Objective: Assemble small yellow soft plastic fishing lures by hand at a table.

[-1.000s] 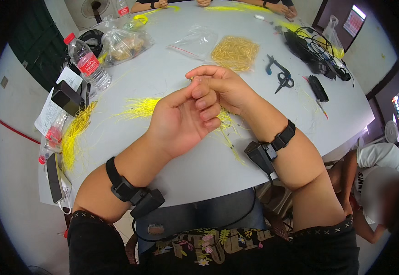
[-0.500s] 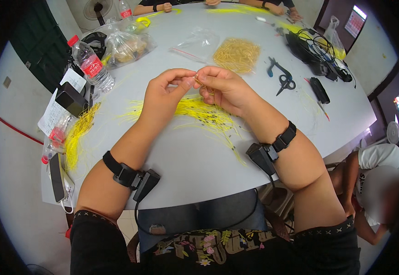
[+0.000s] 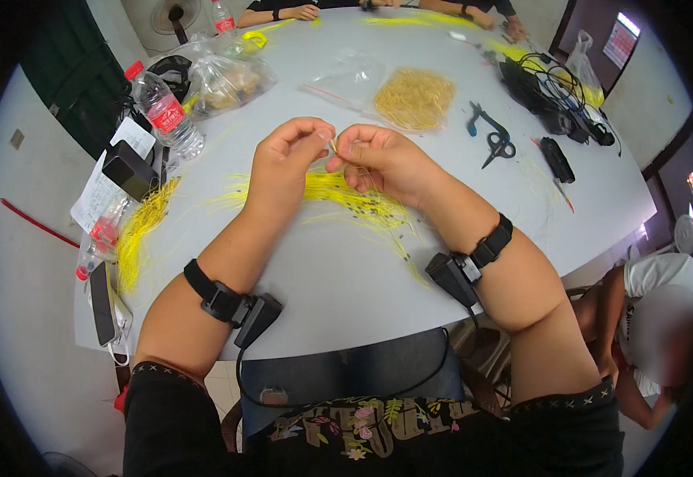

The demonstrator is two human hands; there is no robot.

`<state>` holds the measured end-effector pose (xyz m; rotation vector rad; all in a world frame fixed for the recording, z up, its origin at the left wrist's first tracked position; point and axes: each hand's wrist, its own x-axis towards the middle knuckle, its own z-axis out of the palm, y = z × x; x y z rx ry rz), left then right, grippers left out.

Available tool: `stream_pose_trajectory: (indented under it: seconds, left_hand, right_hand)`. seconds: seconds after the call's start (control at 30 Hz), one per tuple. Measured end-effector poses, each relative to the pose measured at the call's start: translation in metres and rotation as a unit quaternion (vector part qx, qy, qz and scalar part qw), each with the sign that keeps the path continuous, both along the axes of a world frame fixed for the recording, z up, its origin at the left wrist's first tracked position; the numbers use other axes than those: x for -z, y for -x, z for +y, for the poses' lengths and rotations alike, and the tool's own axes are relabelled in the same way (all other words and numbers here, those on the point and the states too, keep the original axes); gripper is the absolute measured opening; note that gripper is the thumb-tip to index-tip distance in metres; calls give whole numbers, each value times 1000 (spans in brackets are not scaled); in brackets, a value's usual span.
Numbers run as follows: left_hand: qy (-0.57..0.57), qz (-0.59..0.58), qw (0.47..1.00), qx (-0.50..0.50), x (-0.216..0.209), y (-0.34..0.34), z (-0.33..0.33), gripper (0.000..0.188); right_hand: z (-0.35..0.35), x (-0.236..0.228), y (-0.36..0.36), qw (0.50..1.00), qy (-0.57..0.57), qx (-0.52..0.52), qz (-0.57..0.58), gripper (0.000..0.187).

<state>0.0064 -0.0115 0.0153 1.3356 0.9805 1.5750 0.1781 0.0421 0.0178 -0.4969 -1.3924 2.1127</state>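
Above the middle of the table, my left hand (image 3: pixel 287 159) pinches a thin gold-coloured piece (image 3: pixel 333 146) between thumb and forefinger; it is too small to name. Close beside it, my right hand (image 3: pixel 382 163) is closed in a pinch on a fine yellowish thread that trails below its fingers. Below both hands lies a spread bundle of bright yellow strands (image 3: pixel 338 195) with small dark bits along them. Just beyond my hands, a clear bag (image 3: pixel 415 98) full of thin gold-coloured pieces lies flat on the table.
Dark scissors (image 3: pixel 499 147) and a black-handled tool (image 3: pixel 556 159) lie to the right, near tangled black cables (image 3: pixel 549 91). At left stand a water bottle (image 3: pixel 163 111), a black box (image 3: pixel 129 171) and another yellow bundle (image 3: pixel 141 238). Other people's hands (image 3: pixel 306 13) work at the far edge.
My hands have drawn slightly apart at the fingertips, so the small gold-coloured piece now shows between them. The view has shifted a little.
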Motion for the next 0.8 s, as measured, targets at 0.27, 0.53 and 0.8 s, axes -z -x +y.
stream_pose_trajectory:
  seconds: [0.27, 0.53, 0.8]
  left_hand:
    - [77, -300, 940, 146, -48, 10, -23, 10]
    - [-21, -121, 992, -30, -115, 88, -74, 13]
    - [209, 199, 913, -288, -81, 195, -113, 12]
  right_hand:
    - [-2, 2, -4, 972, -123, -166, -114, 8]
    - [-2, -5, -18, 927, -160, -302, -155, 7]
    - [17, 0, -27, 984, -134, -4, -117, 5]
